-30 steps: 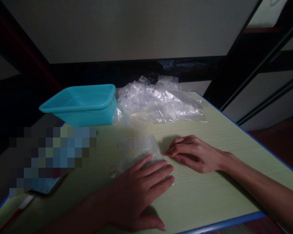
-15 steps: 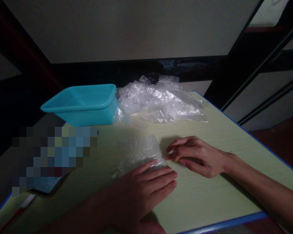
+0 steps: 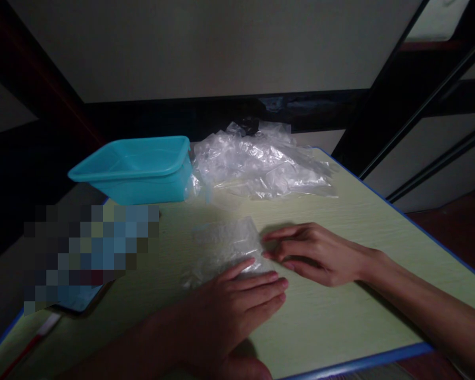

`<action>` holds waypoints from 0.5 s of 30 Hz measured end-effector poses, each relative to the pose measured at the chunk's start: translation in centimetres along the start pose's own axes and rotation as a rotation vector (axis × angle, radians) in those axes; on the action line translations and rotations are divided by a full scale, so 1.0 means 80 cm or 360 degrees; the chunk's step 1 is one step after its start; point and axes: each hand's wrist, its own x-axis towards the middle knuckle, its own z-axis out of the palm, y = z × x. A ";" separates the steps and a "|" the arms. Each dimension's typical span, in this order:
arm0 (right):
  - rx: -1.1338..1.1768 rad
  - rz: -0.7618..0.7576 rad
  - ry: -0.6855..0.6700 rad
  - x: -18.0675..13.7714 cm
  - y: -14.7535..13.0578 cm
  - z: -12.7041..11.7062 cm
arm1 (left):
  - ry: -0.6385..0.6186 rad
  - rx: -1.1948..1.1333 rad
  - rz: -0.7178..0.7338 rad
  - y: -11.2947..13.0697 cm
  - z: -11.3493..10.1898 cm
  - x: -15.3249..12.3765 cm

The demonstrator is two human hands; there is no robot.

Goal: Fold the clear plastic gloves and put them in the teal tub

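Note:
A clear plastic bag (image 3: 229,240) lies flat and wrinkled on the pale table. My left hand (image 3: 237,311) rests over its near edge, fingers stretched out and slightly spread, covering part of the plastic. Just right of the bag is my right hand (image 3: 320,253), its fingers loosely bent and apart, with the fingertips close to the bag's right edge. Whether those fingertips touch the plastic I cannot tell. Nothing shows in the grip of either hand.
A turquoise plastic basin (image 3: 150,187) stands at the back left. Beside it is a heap of crumpled clear bags (image 3: 261,163). A phone (image 3: 83,298), partly pixelated, lies at left with a red-and-white cable (image 3: 35,338). The table (image 3: 352,327) has a blue edge.
My right hand has shifted slightly left, its fingers reaching closer to the bag's right edge and straightening a little. My left hand stays in place on the bag.

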 end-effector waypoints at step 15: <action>-0.0567 0.0182 0.0032 0.008 0.005 0.005 | 0.0021 -0.0055 -0.0014 0.000 0.002 -0.002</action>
